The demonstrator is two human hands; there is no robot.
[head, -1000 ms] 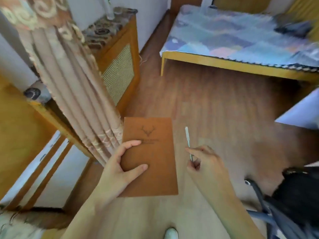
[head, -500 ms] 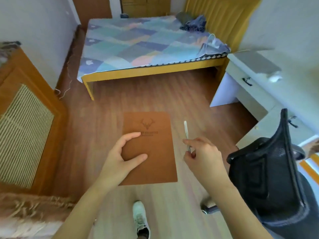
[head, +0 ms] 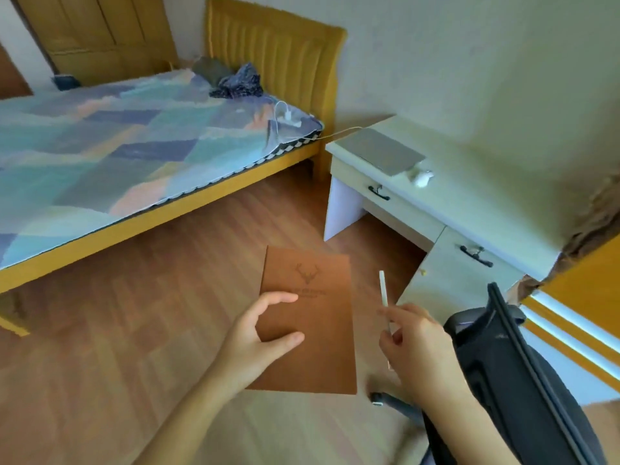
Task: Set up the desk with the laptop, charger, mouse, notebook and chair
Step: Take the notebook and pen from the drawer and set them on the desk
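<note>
the left hand (head: pixel 258 337) holds a brown notebook (head: pixel 312 317) in the air above the wooden floor (head: pixel 134 313), in front of the person. the thumb lies across the cover and one finger curls over the left edge, so the hand grips the book by its left side; the other fingers are hidden under it. the notebook is thin and flat, with a plain brown cover, closed. on the upper part of the cover a deer head with antlers is pressed in, and under it there is a line of small letters, too small to read. the book is a little tilted, its top edge pointing toward the desk (head: pixel 469 182).

the right hand (head: pixel 416 344) pinches a thin white pen (head: pixel 383 297) between the fingertips, and the pen stands almost upright, just beside the right edge of the notebook but not touching it.

the desk is pale, against the wall at the right, with drawers that have black handles. on its top lies a grey closed laptop (head: pixel 385 151), and near it a small white mouse (head: pixel 422 177). a white cable (head: pixel 335 133) goes from the laptop side to the bed (head: pixel 134 146), where a white charger (head: pixel 290 117) lies on the patterned sheet. a black mesh chair (head: pixel 510 374) stands at the lower right, close to the right arm and in front of the desk.
</note>
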